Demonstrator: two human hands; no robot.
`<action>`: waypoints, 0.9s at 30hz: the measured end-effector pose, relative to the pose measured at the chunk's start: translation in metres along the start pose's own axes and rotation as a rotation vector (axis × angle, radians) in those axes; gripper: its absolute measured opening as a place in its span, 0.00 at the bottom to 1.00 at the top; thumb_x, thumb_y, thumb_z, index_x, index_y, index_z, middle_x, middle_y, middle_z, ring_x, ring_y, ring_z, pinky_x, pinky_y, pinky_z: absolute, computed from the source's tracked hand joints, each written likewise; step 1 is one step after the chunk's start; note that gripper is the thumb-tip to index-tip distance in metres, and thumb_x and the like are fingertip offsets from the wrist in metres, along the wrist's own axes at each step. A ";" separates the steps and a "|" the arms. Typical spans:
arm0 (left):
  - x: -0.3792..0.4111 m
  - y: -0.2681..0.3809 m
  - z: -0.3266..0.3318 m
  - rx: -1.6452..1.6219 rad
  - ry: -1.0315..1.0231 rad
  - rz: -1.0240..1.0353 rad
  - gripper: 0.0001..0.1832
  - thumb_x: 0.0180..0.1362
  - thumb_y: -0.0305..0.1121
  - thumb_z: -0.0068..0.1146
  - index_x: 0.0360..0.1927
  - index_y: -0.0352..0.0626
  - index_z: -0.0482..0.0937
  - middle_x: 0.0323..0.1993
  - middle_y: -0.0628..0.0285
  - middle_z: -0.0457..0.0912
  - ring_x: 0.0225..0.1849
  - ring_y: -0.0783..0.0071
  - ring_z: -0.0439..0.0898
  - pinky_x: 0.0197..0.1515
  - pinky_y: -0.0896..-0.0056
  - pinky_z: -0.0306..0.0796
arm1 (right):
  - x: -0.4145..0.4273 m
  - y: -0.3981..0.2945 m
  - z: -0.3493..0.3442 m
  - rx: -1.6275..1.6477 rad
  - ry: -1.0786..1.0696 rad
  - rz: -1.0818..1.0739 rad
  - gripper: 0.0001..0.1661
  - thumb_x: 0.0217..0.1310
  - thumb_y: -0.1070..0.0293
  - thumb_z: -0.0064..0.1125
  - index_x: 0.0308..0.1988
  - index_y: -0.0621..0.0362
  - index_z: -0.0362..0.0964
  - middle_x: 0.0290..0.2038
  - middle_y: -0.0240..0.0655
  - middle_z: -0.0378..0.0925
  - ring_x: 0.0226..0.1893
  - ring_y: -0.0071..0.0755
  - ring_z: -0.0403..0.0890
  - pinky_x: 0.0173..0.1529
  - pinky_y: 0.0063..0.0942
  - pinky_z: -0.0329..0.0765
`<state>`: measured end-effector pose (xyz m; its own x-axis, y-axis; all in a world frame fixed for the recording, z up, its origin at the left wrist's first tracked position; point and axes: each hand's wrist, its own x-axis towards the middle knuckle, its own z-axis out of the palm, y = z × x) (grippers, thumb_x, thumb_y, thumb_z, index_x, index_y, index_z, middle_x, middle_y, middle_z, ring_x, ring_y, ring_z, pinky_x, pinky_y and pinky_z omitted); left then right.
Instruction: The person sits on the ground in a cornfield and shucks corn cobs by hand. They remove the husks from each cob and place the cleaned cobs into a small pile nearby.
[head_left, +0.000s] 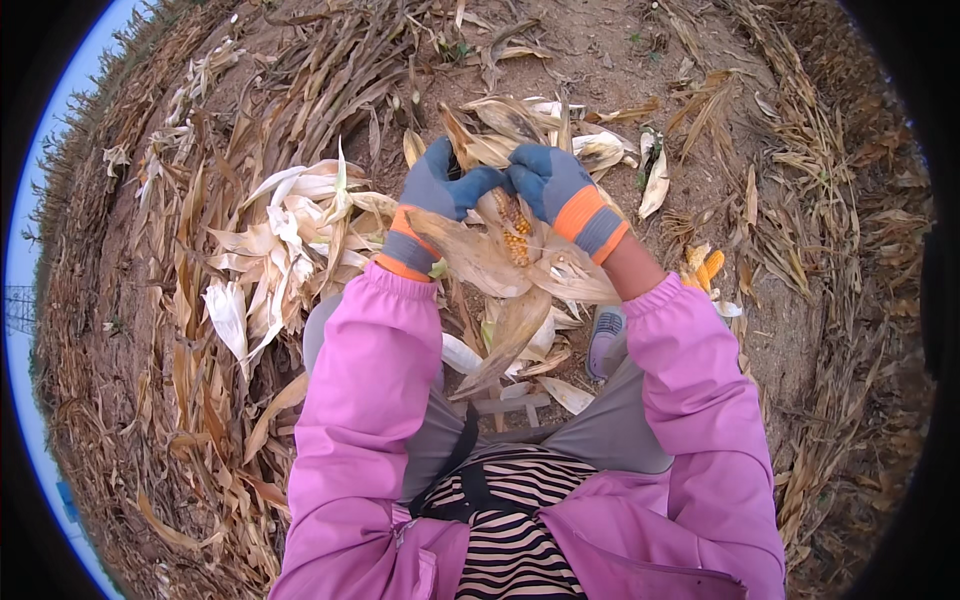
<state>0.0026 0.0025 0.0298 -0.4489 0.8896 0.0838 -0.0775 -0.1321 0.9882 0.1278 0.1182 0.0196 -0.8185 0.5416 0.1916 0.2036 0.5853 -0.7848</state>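
An ear of corn (516, 234) hangs between my hands, its yellow kernels partly bared and its lower tip towards me. Dry tan husk leaves (480, 251) spread outwards around it. My left hand (448, 180), in a grey and blue work glove with an orange cuff, grips the ear's upper end and husk from the left. From the right, my right hand (551, 178), gloved alike, pinches the husk close to the left thumb. The fingertips and the ear's far end are partly hidden by gloves and leaves.
Pale stripped husks (281, 240) lie heaped to the left. Bare yellow corn ears (703, 268) rest on the soil to the right. Loose husks (540, 330) lie between my legs, near my shoe (604, 341). Dry cornstalks (322, 82) cover the ground beyond.
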 end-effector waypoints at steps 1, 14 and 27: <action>0.000 0.000 0.000 -0.035 -0.016 -0.002 0.17 0.45 0.23 0.56 0.41 0.34 0.71 0.35 0.60 0.77 0.36 0.74 0.76 0.41 0.75 0.69 | 0.001 0.002 -0.001 0.028 -0.022 0.011 0.12 0.51 0.63 0.48 0.30 0.58 0.72 0.24 0.44 0.75 0.25 0.43 0.75 0.32 0.35 0.71; 0.003 -0.003 0.000 -0.181 0.068 -0.047 0.16 0.45 0.27 0.56 0.39 0.35 0.72 0.32 0.62 0.77 0.33 0.78 0.74 0.37 0.77 0.68 | 0.005 0.003 -0.007 0.474 -0.153 0.213 0.12 0.49 0.65 0.49 0.29 0.63 0.73 0.26 0.34 0.75 0.28 0.26 0.74 0.35 0.21 0.71; 0.002 -0.004 0.010 -0.069 0.288 -0.008 0.11 0.49 0.30 0.52 0.35 0.36 0.73 0.26 0.65 0.75 0.27 0.79 0.72 0.29 0.79 0.66 | -0.006 -0.024 -0.004 0.191 -0.052 0.106 0.15 0.50 0.61 0.56 0.29 0.64 0.71 0.25 0.33 0.74 0.26 0.23 0.73 0.32 0.23 0.71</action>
<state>0.0114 0.0094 0.0271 -0.6815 0.7313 0.0267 -0.1378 -0.1641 0.9768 0.1298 0.1037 0.0399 -0.8254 0.5595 0.0757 0.1882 0.3990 -0.8974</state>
